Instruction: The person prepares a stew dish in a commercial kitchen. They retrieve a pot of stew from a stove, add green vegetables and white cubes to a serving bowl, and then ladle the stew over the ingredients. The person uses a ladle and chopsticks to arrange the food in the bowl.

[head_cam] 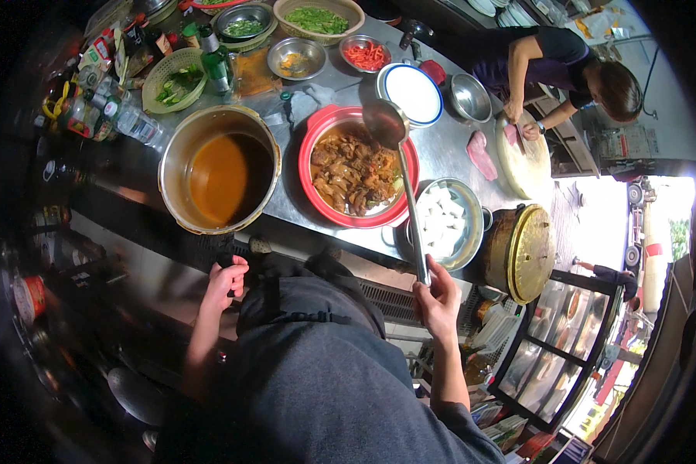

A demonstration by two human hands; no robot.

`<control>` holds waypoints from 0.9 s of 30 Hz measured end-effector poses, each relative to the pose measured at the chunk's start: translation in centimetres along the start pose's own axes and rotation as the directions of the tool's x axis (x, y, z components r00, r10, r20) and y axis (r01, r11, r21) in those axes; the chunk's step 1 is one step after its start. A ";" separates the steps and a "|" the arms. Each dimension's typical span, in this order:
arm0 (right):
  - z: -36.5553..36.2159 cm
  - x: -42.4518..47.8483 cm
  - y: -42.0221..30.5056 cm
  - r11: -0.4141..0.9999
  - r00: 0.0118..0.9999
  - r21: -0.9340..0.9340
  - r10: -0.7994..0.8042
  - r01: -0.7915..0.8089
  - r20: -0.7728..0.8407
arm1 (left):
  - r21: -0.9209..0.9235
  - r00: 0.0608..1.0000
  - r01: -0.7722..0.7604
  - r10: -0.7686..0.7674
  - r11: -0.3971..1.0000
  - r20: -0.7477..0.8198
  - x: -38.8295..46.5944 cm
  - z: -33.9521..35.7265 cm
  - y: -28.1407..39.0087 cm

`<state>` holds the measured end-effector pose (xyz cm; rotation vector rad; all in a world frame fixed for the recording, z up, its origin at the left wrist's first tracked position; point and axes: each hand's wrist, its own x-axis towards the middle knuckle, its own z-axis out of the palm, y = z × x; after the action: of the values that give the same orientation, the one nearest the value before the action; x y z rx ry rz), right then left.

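My left hand (227, 279) grips the black handle (225, 253) of a deep metal pot (170, 174), which holds brown broth (220, 180). In my right hand (439, 297) is the shaft of a metal ladle (413, 214). Its bowl is over the far right rim of a red basin (312, 204). Pieces of braised meat (348, 165) in brown sauce fill much of that basin. Beside the ladle's shaft stands a metal pot (474, 246) of white cubes (441, 214), which look like tofu.
Behind the basin are stacked white plates (413, 95), a bowl of red pepper strips (366, 55) and a green bottle (217, 69). At right, a co-worker (548, 75) cuts meat on a round chopping board (528, 165). A lidded brass-coloured pot (528, 252) stands near the table's right end.
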<state>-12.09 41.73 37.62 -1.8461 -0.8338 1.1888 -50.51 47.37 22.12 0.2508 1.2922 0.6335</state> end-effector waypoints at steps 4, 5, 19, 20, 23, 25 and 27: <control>0.3 -0.3 -0.2 0.996 0.994 -0.034 -0.086 0.084 -0.061 | 0.006 1.000 0.015 -0.014 1.000 -0.008 -0.2 0.4 0.4; 0.2 -0.2 0.0 0.997 0.996 -0.037 -0.076 0.075 -0.043 | 0.005 1.000 0.007 -0.007 1.000 0.010 -0.2 0.3 0.3; 1.7 -1.9 -3.3 0.988 0.990 0.074 -0.141 0.139 0.024 | -0.322 0.961 0.044 0.048 0.946 0.273 0.9 -2.0 -1.5; 1.8 -2.0 -3.6 0.987 0.989 0.079 -0.143 0.139 0.038 | -0.280 0.969 -0.007 0.076 0.960 0.235 0.8 -1.7 -1.5; 2.4 -2.4 -4.5 0.987 0.983 0.089 -0.143 0.133 0.117 | -0.256 0.974 -0.099 0.146 0.962 0.174 -0.1 -0.5 -1.2; 2.7 -2.6 -5.1 0.988 0.972 0.086 -0.146 0.132 0.183 | -0.259 0.972 -0.102 0.151 0.960 0.179 0.0 -0.4 -1.4; 3.0 -2.5 -5.4 0.988 0.956 0.075 -0.153 0.138 0.250 | -0.247 0.976 -0.105 0.147 0.963 0.160 -0.6 -0.2 -1.1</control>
<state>-16.36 43.02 42.60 -1.5773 -1.0487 1.3581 -50.46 46.12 22.01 0.1891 1.0242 0.8494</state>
